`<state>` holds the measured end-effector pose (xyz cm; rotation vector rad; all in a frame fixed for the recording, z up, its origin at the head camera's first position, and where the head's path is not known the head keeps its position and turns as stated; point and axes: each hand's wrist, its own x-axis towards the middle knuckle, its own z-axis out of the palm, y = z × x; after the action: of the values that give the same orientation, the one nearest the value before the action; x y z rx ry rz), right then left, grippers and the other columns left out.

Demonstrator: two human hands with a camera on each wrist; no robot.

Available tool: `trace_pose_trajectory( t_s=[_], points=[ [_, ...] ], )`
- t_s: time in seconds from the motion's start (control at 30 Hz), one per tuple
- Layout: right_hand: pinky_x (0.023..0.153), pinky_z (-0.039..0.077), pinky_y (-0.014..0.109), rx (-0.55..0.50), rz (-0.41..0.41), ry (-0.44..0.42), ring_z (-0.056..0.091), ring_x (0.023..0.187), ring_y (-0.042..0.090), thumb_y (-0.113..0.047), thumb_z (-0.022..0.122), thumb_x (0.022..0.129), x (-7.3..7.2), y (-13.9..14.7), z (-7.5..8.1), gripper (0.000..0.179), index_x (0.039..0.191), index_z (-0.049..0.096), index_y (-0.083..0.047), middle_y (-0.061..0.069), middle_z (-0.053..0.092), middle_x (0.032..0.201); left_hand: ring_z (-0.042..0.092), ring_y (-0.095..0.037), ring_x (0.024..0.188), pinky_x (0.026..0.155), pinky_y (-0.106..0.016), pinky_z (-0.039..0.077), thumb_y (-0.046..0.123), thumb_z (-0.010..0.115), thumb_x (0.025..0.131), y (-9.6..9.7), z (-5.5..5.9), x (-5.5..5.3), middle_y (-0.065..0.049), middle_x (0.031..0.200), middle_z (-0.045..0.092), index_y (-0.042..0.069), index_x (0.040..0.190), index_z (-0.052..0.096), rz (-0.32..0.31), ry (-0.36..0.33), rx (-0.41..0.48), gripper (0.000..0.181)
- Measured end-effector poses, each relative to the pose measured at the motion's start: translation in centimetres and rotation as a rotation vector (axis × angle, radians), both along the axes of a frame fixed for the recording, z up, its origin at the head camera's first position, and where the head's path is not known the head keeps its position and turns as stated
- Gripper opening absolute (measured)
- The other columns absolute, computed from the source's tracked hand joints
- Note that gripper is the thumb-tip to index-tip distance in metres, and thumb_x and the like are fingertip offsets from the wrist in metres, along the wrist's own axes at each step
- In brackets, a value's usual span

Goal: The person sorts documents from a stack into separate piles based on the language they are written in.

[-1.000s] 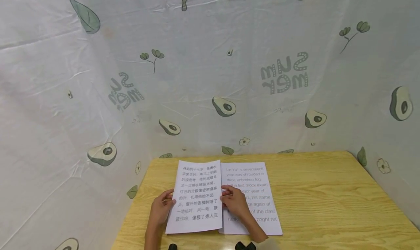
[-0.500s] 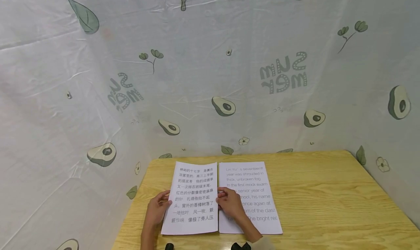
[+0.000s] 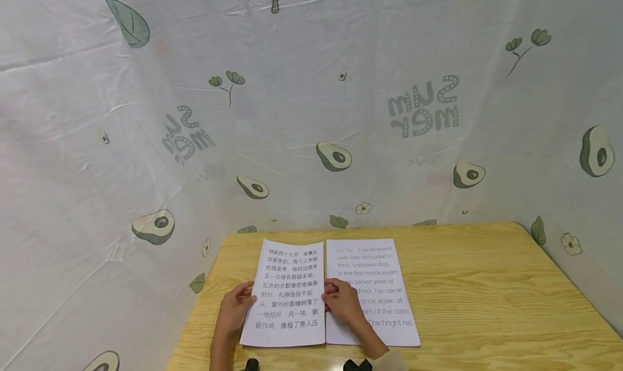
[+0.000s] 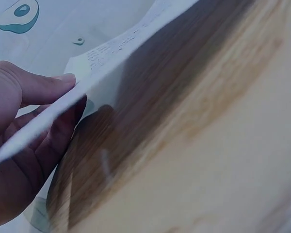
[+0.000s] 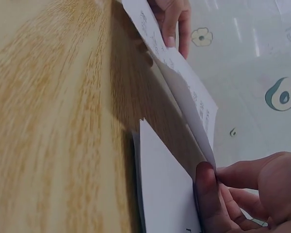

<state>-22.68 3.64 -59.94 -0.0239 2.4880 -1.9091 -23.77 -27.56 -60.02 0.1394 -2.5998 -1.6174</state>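
Observation:
A white sheet of paper (image 3: 287,300) printed with Chinese text is held up between both hands, at the left of the table. My left hand (image 3: 233,309) pinches its left edge; in the left wrist view the thumb (image 4: 51,89) lies on the printed side and the fingers are behind. The right hand (image 3: 344,304) pinches the opposite edge. Both wrist views show the sheet slightly bowed and raised off the wood. Beside it, partly under my right hand and forearm, lies a stack of paper (image 3: 377,295) with English text. The right wrist view shows this stack's layered corner (image 5: 157,170).
The wood-grain table (image 3: 486,295) extends to the right of the papers. A pale curtain (image 3: 292,117) printed with avocados and leaves stands behind and on both sides. Dark objects (image 3: 357,365), partly cut off, show at the bottom edge.
The Chinese sheet has shifted left with both hands, mostly in the first half second. Its right edge no longer overlaps the English stack, and a narrow gap shows between them. Both hands keep their hold.

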Motion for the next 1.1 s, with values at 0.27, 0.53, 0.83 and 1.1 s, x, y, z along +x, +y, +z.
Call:
trace_pose_trajectory(
  t_s=[0.27, 0.53, 0.83, 1.1],
  points=[
    [0.059, 0.058, 0.022, 0.102, -0.009, 0.053, 0.070, 0.069, 0.008, -0.007, 0.076, 0.092, 0.4, 0.3, 0.8, 0.039, 0.127, 0.071, 0.008, 0.009, 0.074, 0.095, 0.073, -0.024, 0.098, 0.074, -0.022, 0.057, 0.004, 0.073, 0.098, -0.6, 0.3, 0.3, -0.020, 0.116, 0.075, -0.002, 0.136, 0.069, 0.033, 0.008, -0.094, 0.039],
    [0.061, 0.058, 0.023, 0.118, -0.024, 0.022, 0.069, 0.072, 0.011, -0.013, 0.076, 0.096, 1.2, 2.7, 2.0, 0.035, 0.126, 0.073, 0.004, 0.007, 0.072, 0.097, 0.070, -0.019, 0.092, 0.066, -0.022, 0.057, 0.012, 0.073, 0.101, -0.7, 1.4, 0.7, -0.019, 0.118, 0.074, -0.001, 0.140, 0.067, 0.068, 0.009, -0.111, 0.042],
    [0.065, 0.062, 0.025, 0.095, -0.092, -0.002, 0.072, 0.080, 0.015, -0.013, 0.077, 0.097, 1.3, 6.8, 2.2, 0.033, 0.126, 0.074, 0.002, 0.007, 0.074, 0.099, 0.069, -0.016, 0.091, 0.069, -0.022, 0.056, 0.014, 0.074, 0.101, 3.3, 2.7, 0.2, -0.014, 0.115, 0.076, 0.000, 0.139, 0.068, 0.004, 0.045, -0.114, 0.041],
    [0.067, 0.063, 0.024, 0.114, -0.164, -0.019, 0.072, 0.084, 0.014, -0.009, 0.075, 0.097, 1.8, 10.4, 2.3, 0.033, 0.128, 0.073, 0.002, 0.009, 0.075, 0.103, 0.066, -0.014, 0.088, 0.068, -0.021, 0.058, 0.018, 0.074, 0.101, 7.6, 1.8, -0.3, -0.012, 0.111, 0.075, 0.001, 0.138, 0.069, -0.079, 0.079, -0.084, 0.041]
  ],
)
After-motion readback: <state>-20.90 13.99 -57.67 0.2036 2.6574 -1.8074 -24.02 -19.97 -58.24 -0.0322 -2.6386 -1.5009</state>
